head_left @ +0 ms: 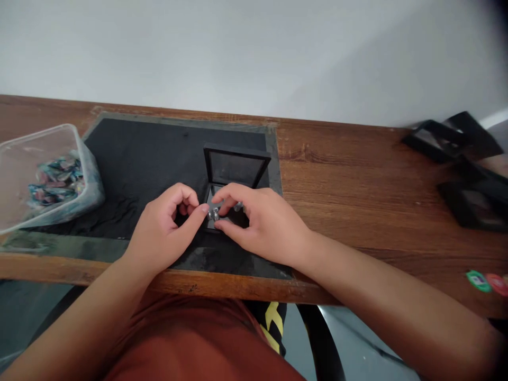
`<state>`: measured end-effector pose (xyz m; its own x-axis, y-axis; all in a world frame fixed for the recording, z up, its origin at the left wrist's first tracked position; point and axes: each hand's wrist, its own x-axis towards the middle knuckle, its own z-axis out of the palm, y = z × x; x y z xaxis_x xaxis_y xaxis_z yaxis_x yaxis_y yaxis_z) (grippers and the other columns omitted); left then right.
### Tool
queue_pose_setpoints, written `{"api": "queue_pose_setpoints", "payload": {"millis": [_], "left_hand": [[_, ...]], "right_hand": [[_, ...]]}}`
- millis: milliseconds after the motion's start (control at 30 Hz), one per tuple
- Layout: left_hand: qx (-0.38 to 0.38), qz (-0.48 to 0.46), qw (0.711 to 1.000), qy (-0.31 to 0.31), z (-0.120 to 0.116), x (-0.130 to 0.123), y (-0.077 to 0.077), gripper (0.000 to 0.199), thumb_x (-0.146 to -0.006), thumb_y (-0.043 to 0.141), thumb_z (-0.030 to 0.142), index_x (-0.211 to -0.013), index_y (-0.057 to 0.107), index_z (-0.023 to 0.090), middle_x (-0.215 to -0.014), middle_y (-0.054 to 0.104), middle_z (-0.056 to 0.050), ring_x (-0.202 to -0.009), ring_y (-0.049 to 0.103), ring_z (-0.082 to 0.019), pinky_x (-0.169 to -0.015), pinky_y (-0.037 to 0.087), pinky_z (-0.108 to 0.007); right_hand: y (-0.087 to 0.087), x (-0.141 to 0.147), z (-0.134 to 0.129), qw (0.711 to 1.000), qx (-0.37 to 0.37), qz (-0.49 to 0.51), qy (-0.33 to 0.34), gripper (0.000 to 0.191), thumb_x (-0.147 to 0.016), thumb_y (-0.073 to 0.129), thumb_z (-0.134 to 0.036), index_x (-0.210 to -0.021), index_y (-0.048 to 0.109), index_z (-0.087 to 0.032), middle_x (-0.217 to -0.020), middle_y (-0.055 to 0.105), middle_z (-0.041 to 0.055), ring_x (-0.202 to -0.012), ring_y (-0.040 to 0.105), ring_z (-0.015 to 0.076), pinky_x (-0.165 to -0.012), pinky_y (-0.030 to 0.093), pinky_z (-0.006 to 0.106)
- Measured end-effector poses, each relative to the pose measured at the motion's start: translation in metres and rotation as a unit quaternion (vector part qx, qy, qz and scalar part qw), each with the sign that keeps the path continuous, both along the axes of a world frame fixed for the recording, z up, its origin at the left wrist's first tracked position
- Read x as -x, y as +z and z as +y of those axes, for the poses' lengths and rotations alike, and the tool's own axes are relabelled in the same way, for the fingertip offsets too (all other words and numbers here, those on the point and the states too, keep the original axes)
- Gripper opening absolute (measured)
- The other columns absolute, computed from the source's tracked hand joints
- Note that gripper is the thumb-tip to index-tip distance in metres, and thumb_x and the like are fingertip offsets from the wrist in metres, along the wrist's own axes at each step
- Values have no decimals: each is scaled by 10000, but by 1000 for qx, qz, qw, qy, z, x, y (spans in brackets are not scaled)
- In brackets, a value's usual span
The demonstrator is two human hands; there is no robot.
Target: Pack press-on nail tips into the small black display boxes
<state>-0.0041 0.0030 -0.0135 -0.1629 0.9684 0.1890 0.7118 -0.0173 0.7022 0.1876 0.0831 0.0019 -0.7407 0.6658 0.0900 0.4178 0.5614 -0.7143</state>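
A black-framed case (237, 153) with a clear window stands open on the dark mat, its lid raised at the back. Small shiny silvery pieces (215, 214) lie in its lower half, between my hands. My left hand (169, 225) is at the case's left edge, fingers curled and thumb tip by the pieces; whether it pinches anything is hidden. Over the case's right part is my right hand (257, 219), thumb and fingers apart around the pieces, with nothing clearly held. Its fingers partly cover the inside of the case.
At the left, a clear plastic tub (89, 180) holds several small wrapped packets. More black frames (436, 140) lie at the right, near part of another person's hand (498, 165). Green (478, 281) and red (497, 284) round items sit by the right front edge.
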Motion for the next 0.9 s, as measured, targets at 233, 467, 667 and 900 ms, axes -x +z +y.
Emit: {"api": "queue_pose_setpoints", "payload": {"millis": [233, 467, 667, 900], "left_hand": [[-17, -43, 999, 15, 1, 4, -6, 140, -907, 636, 275, -819, 553, 205, -692, 524, 35, -585, 437, -106, -557, 337, -250], [-14, -6, 1000, 2, -2, 5, -3, 101, -815, 614, 152, -820, 534, 214, -729, 537, 43, -663, 494, -117, -640, 392, -258], [24, 38, 999, -7, 1, 3, -3, 39, -862, 593, 218, -839, 561, 215, -753, 570, 33, -702, 537, -132, -677, 419, -272], [43, 39, 998, 3, 4, 5, -5, 86, -884, 603, 299, -867, 570, 221, -766, 579, 28, -709, 533, -143, -674, 410, -277]], "right_hand": [[2, 0, 0, 999, 6, 33, -7, 215, -826, 707, -199, -1037, 696, -234, -893, 797, -52, -631, 578, 95, -614, 338, 250], [2, 0, 0, 1000, 0, 30, -3, 272, -773, 585, -121, -982, 724, -225, -849, 784, -45, -659, 619, 113, -638, 374, 254], [1, 0, -1, 998, 16, 28, 56, 254, -766, 532, -65, -883, 707, -206, -864, 771, -21, -769, 680, 135, -710, 429, 256], [3, -1, 2, 996, 26, 52, 61, 287, -737, 492, -32, -853, 699, -194, -806, 734, -50, -610, 555, 68, -624, 378, 214]]}}
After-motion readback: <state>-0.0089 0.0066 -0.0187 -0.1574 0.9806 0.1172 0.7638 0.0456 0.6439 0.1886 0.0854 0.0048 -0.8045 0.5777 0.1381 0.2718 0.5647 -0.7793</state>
